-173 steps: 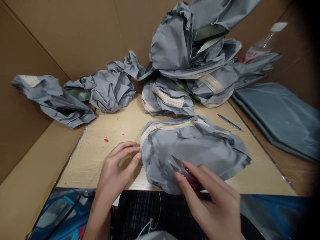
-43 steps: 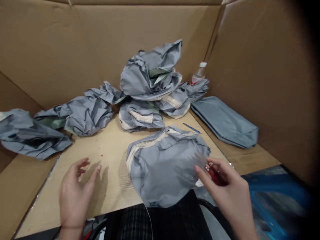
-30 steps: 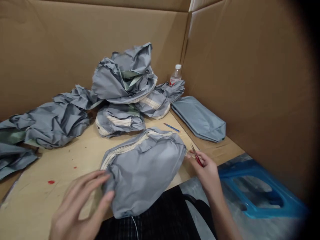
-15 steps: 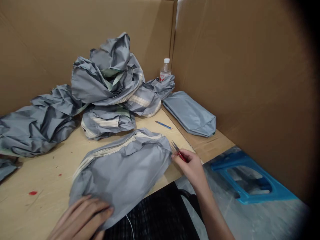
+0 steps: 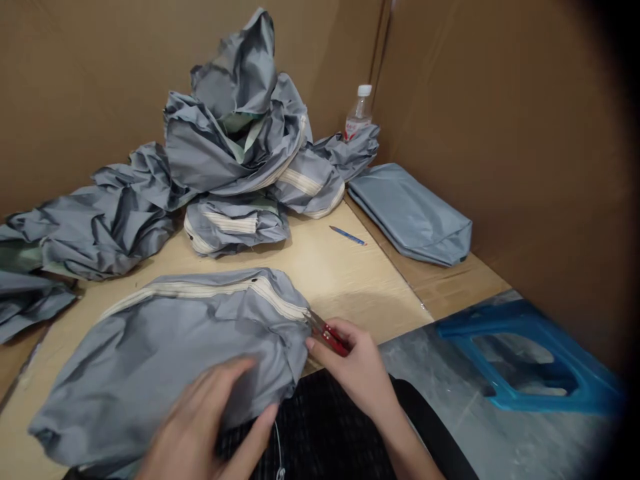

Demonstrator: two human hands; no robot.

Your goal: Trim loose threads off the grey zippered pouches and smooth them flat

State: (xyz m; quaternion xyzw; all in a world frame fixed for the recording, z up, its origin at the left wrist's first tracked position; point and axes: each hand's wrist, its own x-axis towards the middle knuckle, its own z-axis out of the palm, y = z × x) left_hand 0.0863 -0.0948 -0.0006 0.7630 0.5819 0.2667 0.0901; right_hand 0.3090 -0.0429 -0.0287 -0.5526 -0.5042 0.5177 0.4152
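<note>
A grey fabric pouch [image 5: 165, 363] with a cream zipper [image 5: 200, 288] lies along the table's front edge. My right hand [image 5: 357, 363] grips red-handled thread snips [image 5: 334, 339], their blades at the right end of the zipper. The fingertips of that hand sit close to the pouch's right edge. Over the lower middle of the pouch is my left hand [image 5: 205, 420], somewhat blurred, its thumb and fingers spread apart; whether it presses on the cloth cannot be told.
Crumpled grey fabric pieces [image 5: 120, 213] and zippered pouches [image 5: 240, 223] are heaped at the back. A blue pencil [image 5: 349, 235], a folded grey bag [image 5: 415, 217] and a bottle [image 5: 359, 113] lie or stand to the right. A blue plastic stool [image 5: 540, 393] is on the floor.
The pouch has shifted left and turned, its zipper now facing up more. My right hand has brought the snips to its right end. My left hand has moved right and spread its fingers.
</note>
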